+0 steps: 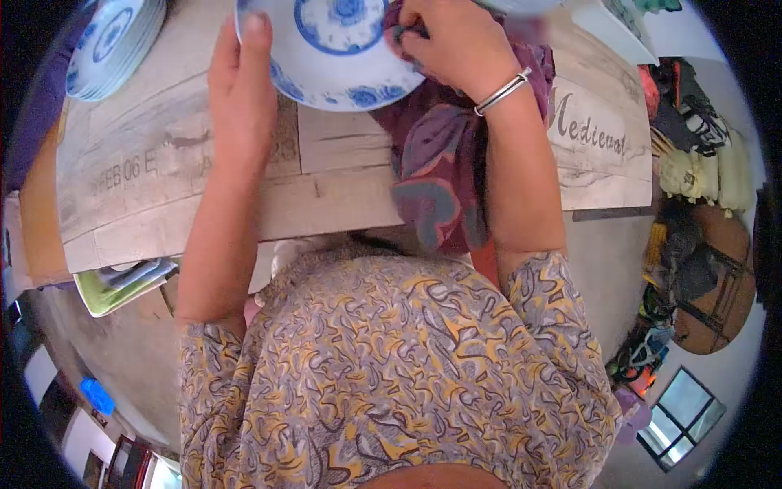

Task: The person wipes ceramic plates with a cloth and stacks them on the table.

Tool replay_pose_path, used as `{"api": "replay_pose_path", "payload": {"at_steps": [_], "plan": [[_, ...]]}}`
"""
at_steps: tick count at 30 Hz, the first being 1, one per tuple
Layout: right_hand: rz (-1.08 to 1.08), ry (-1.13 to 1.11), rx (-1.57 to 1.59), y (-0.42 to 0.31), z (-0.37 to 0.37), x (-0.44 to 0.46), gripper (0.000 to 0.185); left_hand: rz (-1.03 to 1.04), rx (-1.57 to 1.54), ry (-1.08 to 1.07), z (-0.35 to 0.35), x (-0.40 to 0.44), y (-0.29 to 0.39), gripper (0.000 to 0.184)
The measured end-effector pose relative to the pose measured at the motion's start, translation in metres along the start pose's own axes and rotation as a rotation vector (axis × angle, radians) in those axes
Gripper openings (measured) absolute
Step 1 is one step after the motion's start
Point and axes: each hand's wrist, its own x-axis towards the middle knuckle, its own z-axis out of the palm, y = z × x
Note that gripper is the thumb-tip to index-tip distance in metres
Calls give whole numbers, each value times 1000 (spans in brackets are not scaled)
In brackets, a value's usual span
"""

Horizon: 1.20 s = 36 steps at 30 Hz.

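A white plate with blue flowers (358, 91) is tilted up over the wooden table. My left hand (242, 90) grips its left rim, thumb on the face and the other fingers mostly out of sight behind it. At the plate's right side, my right hand (456, 45) is closed on a maroon patterned cloth (440, 175) and presses part of it against the rim. The rest of the cloth hangs below that hand, past the table's front edge. A silvery bangle circles my right wrist.
Several matching plates (114, 45) stand stacked at the table's far left. A white container (615, 28) sits at the back right of the printed wooden table (326, 196). Beneath the table's left edge, a green-and-white folded item (122, 287) shows. Clutter lies on the floor at right.
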Motion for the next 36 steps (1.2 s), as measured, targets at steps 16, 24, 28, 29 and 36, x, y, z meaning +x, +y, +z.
{"api": "replay_pose_path", "payload": {"at_steps": [16, 24, 28, 29, 36], "plan": [[-381, -125, 711, -27, 36, 5, 26, -126, -598, -203, 14, -12, 2, 41], [-157, -93, 46, -9, 15, -1, 13, -46, -527, 31, -6, 6, 2, 43], [-20, 247, 243, 20, 15, 10, 13, -27, -430, 68, -12, 9, 5, 43], [-3, 336, 344, 26, 14, 13, 13, -48, -430, 70, -13, 9, 7, 43], [225, 297, 1224, 20, 20, 20, 27, -227, -716, 71, -13, 10, 6, 45]]}}
